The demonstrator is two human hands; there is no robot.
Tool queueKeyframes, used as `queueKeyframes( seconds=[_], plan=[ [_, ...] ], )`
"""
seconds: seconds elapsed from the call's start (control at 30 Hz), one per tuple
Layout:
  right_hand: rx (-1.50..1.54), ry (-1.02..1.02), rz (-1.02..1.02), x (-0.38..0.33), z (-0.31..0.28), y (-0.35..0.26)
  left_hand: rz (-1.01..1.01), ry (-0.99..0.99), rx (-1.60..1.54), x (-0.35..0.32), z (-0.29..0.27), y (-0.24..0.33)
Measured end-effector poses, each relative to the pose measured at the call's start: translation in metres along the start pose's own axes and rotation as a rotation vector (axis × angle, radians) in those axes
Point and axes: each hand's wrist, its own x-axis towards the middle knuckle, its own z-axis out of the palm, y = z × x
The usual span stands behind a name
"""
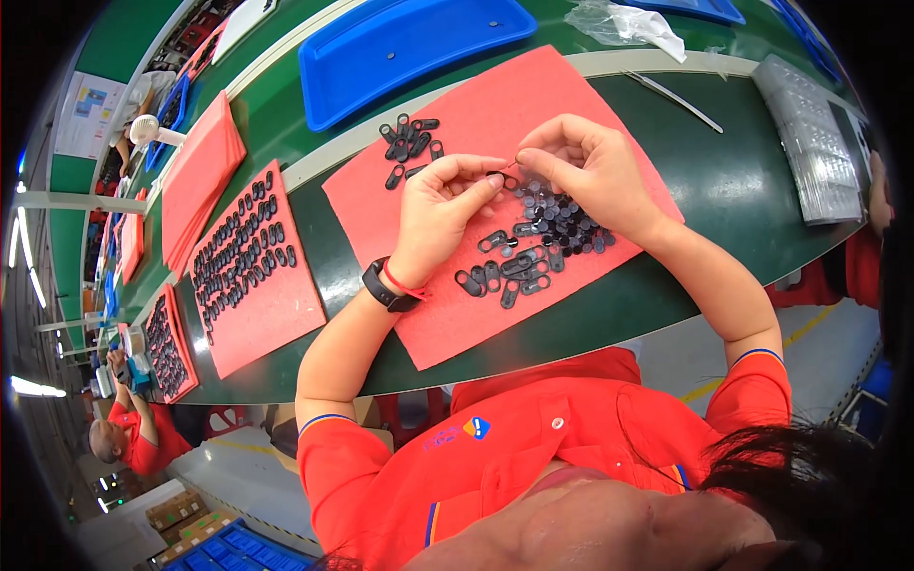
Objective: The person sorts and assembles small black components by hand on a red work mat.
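Note:
Between thumb and forefinger, my left hand point(440, 211) pinches a small black oval piece with a ring-shaped end point(508, 181). My right hand point(595, 176) is closed in a pinch right beside it; whatever its fingertips hold is too small to make out. Under the hands lies a pink foam sheet point(433, 328). A heap of small round dark discs point(564, 221) sits below my right hand. Several black oval pieces point(519, 269) are scattered nearer to me, and another cluster of them point(407, 141) lies beyond my left hand.
Left of the sheet, a pink foam sheet point(262, 333) carries rows of black pieces. Stacked pink sheets point(202, 181) lie farther left. A blue tray point(328, 95) stands beyond, a white pen-like tool point(681, 103) and clear plastic trays point(804, 143) at right. A co-worker point(143, 438) sits far left.

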Motion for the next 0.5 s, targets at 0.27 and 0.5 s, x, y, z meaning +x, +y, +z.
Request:
queueKeyframes(
  seconds=[0.27,0.5],
  plan=[
    [-0.25,0.018,-0.165,-0.0045,0.0042,-0.0008,-0.069,0.035,-0.072,0.0006,0.004,0.0016],
    [-0.436,0.054,-0.278,-0.0048,0.0069,0.0029,-0.061,0.004,-0.086,0.0002,0.0058,0.0007]
  ],
)
